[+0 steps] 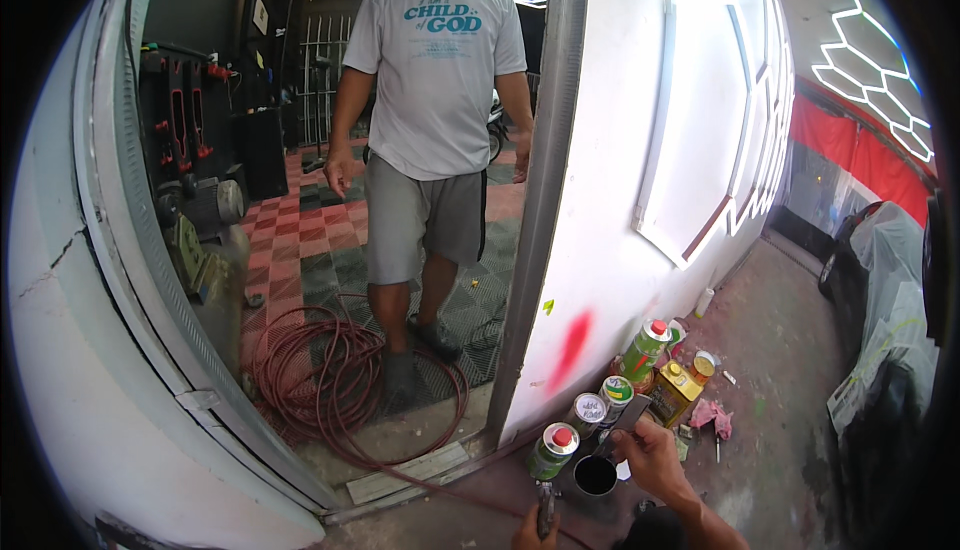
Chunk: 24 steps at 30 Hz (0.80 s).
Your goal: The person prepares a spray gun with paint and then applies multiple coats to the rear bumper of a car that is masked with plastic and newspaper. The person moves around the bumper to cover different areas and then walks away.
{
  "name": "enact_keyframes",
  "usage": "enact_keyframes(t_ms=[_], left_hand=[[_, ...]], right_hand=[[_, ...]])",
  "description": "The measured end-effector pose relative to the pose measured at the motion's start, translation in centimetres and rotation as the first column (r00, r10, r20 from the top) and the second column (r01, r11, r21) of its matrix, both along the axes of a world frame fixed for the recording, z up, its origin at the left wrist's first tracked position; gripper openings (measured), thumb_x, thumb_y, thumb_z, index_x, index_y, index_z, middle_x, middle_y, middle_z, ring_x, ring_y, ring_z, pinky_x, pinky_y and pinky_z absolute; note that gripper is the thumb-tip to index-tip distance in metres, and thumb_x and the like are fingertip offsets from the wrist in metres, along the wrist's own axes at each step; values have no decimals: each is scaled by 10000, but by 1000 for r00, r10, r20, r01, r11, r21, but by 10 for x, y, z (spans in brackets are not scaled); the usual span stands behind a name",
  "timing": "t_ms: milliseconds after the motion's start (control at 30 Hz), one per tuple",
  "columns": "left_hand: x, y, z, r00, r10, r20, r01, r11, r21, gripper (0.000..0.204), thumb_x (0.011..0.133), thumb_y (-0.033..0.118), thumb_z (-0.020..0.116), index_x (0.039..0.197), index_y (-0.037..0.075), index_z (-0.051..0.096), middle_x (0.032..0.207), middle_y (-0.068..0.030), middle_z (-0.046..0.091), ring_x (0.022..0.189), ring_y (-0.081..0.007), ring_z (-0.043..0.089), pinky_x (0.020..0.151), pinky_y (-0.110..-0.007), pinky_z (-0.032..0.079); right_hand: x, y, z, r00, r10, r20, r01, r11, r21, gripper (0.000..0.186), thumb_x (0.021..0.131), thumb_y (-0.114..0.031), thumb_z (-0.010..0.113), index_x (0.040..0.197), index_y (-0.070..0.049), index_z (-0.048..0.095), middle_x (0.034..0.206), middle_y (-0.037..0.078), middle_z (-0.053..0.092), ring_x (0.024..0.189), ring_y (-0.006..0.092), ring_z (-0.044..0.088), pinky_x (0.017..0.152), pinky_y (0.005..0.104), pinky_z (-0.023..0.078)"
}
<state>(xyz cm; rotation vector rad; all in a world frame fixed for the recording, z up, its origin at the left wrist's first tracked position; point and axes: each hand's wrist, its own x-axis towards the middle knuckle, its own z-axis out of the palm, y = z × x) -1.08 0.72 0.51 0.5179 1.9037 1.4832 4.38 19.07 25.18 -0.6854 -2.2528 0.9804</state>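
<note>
At the lower edge my left hand (533, 534) is closed around a grey metal tool (546, 506), seemingly a spray gun, only partly in view. My right hand (655, 462) is closed, its fingers pinching a flat grey blade-like piece (630, 414). Below those fingers is a round cup (596, 476) with dark liquid inside. Just left of the cup stands a green can (552, 452) with a red cap. Behind it are a small white-lidded can (590, 409) and a can with a green and white lid (617, 391).
A taller red-capped can (645, 350), a yellow tin (673, 393) and a pink crumpled cloth (710, 417) lie along the white wall (610, 170). Through the doorway, a person (430, 120) stands by a coiled red hose (330, 375). A plastic-covered vehicle (890, 280) is at right.
</note>
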Motion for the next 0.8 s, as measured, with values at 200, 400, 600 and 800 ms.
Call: enact_keyframes(t_ms=[200,400,600,800], left_hand=[[-2,-6,10,999,5,35,-6,1000,21,697,1014,183,702,1645,58,432,1570,-272,557,1453,-428,535,1184,-498,434],[4,2,-9,999,42,3,-42,995,93,647,1016,174,686,1617,60,477,1510,-276,605,1407,-434,571,1160,-493,441],[4,-3,-6,999,28,16,-29,998,51,636,1028,189,674,1622,79,474,1503,-273,614,1390,-433,585,1147,-496,448],[4,-2,-9,1000,26,5,-26,1000,0,636,1047,239,670,1630,88,464,1500,-277,618,1376,-429,601,1120,-499,468]], right_hand=[[6,-14,14,993,54,103,-44,995,-95,225,1041,-148,735,940,44,677,796,95,718,716,142,692,638,336,548],[-1,-5,-5,995,87,-49,-97,964,-248,195,1047,-134,725,972,44,697,812,84,723,734,132,697,650,319,554],[8,-5,14,996,22,85,-20,999,-27,200,1050,-153,732,996,39,708,821,65,721,747,121,699,657,300,556],[3,-1,-3,988,146,52,-131,964,-230,166,1065,-151,698,1028,8,725,818,35,703,713,98,671,627,291,535]])
